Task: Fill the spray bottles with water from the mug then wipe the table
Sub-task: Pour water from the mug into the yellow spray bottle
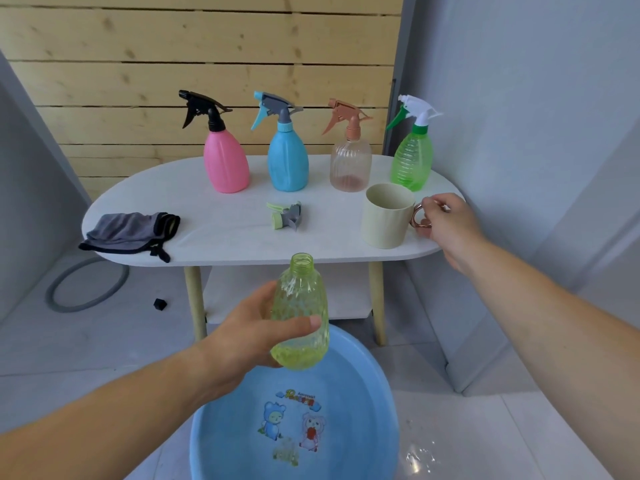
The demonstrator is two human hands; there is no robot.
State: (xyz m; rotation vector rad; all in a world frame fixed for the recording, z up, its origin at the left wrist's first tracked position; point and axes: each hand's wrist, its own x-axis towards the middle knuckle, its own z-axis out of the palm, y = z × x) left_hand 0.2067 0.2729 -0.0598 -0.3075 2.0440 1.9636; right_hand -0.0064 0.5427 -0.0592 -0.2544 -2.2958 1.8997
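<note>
We hold the uncapped yellow bottle (300, 313) in our left hand (249, 332), right fingers (434, 206) pinching the mug (388, 216) handle; remaining bottles and wiping the desk (214, 233) seem left.

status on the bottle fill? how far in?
Early to mid. Done: not provable; four capped bottles stand at the back, fill unreadable. In hand: left hand holds the open yellow bottle over the basin, its sprayer off; right hand on the mug handle. Left: pour, recap, wipe with the cloth.
</note>
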